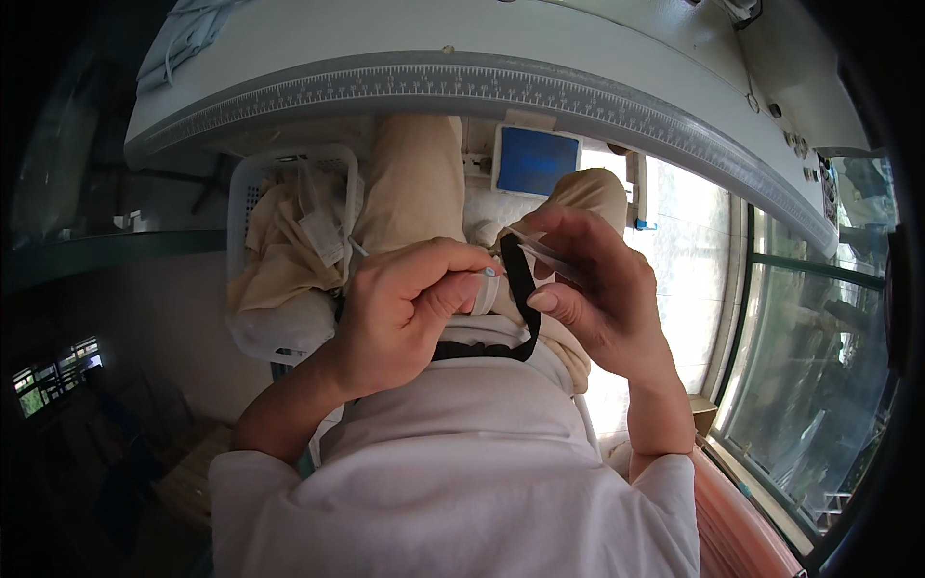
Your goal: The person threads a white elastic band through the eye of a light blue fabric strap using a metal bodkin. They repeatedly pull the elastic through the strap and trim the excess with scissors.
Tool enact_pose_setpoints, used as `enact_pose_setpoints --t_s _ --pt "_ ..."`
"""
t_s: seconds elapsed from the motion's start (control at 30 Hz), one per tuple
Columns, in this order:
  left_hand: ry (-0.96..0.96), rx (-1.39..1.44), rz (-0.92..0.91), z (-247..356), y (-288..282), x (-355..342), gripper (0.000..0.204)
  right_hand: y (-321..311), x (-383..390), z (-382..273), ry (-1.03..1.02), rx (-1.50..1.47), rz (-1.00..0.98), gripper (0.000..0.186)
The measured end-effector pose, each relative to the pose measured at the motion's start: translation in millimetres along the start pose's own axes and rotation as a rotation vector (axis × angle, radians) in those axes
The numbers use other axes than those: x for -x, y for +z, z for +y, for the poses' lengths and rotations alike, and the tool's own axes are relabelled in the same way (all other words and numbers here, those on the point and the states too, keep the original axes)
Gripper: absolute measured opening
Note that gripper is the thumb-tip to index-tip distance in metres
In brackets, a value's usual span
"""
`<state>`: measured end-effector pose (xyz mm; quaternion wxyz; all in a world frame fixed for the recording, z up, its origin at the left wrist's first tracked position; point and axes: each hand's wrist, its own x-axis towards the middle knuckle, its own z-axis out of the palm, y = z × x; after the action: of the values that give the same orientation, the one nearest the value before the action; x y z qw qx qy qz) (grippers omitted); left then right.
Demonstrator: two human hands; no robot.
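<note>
1. The left hand (400,308) is clenched; its thumb and forefinger pinch a small white tube-like piece (485,292) held over the lap.
2. The right hand (597,294) has its grip closed on a thin clear strip (540,249), fingertips pressed on its near end, so that the strip's free end points toward the left hand.
3. A black strap (525,299) loops down between the two hands and lies across the white shirt; I cannot tell whether either hand holds it.
4. Risk, as I judge it: the clear strip is thin and limp-looking, so it could bend or slip out of the fingertips if squeezed unevenly.
5. Risk: the white piece is small and mostly hidden by the thumb; a loosened pinch would drop it into the lap or onto the floor.
6. Risk: the strap hangs right at the meeting point and could snag the strip.
7. The white piece looks smooth and short; its exact form is hidden.
8. Beyond the knees stands a white basket (249,183) of cream cloth under the table (540,58).
</note>
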<state>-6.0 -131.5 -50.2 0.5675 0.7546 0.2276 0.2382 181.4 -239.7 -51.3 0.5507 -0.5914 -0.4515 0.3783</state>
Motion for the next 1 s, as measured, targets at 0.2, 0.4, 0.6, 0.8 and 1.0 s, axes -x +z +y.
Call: enact_pose_setpoints --t_s 0.2,0.4,0.6,0.8,1.0 --pt "0.197 -0.173 0.046 -2.2 -0.6 0.4 0.010 -15.4 5.1 -9.9 -0.339 0.472 -0.015 0.015" --pt "0.341 -0.301 0.111 -7.4 1.9 -0.3 0.017 -14.7 7.7 -8.9 -0.459 0.574 -0.004 0.015" --pt "0.360 -0.264 0.112 -11.8 3.8 -0.7 0.017 -13.8 7.2 -5.6 -0.451 0.599 -0.025 0.017" --pt "0.383 -0.277 0.074 -12.6 4.5 -2.0 0.015 -10.1 6.6 1.5 -0.537 0.654 0.013 0.020" --pt "0.386 -0.351 0.095 -18.1 8.0 -0.5 0.017 -3.3 10.3 -4.1 -0.665 0.974 -0.016 0.016"
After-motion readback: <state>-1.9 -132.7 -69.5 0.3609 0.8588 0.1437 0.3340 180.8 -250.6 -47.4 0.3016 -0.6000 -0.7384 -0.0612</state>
